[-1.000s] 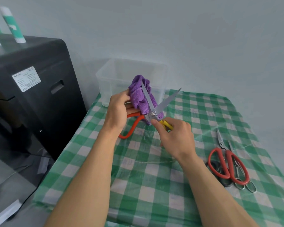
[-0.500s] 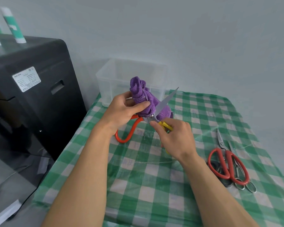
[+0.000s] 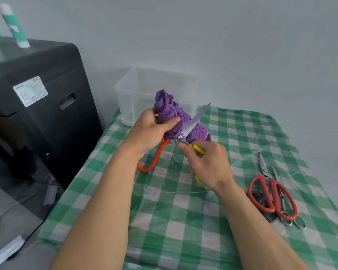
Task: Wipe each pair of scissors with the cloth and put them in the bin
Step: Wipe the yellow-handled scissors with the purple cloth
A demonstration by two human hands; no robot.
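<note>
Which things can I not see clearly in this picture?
Head view only:
- One blade of the held scissors is wrapped in the purple cloth that the left hand grips.
- The right hand covers most of the yellow handle.
- The pile of scissors overlaps, so its count is unclear.

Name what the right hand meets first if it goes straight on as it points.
Probably the purple cloth bunched round the scissors, gripped by the left hand, just beyond the fingers of the right hand; depth is unclear.
</note>
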